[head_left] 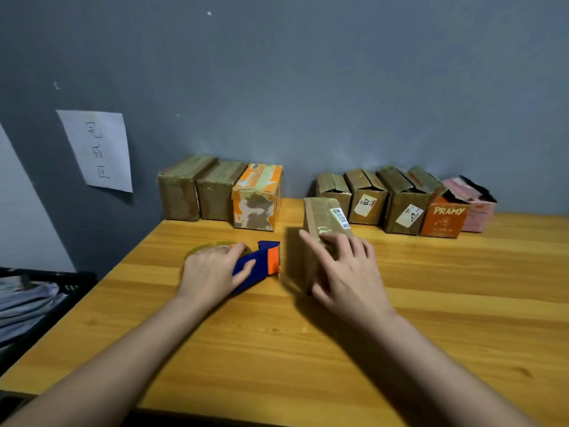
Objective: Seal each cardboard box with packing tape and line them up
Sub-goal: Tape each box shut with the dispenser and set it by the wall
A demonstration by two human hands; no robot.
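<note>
A grey-blue wall (308, 87) backs a wooden desk (308, 349), and a paper sheet (97, 151) with handwritten characters is stuck to the wall beyond the desk's left edge. Along the desk's far edge, three closed boxes stand touching side by side toward the far left corner: two brown ones (197, 188) and an orange-patterned box (257, 197). Well apart from them, further along the far edge, stands a row of boxes with open flaps (385, 198), ending in an orange "PRAMY" box (441, 218) and a pink box (478, 211).

Near the desk's middle, a brown cardboard box (320, 238) stands with tape along its top. The right hand (345, 269) rests over its near end, fingers spread, the forefinger stretched along the top edge. Just beside it, the left hand (212, 272) grips the blue and orange tape dispenser (261, 261), which lies on the desk; its tape roll (209, 248) is mostly hidden under the hand. Off the left edge, a dark crate (46, 291) of pale contents is cut off and blurred.
</note>
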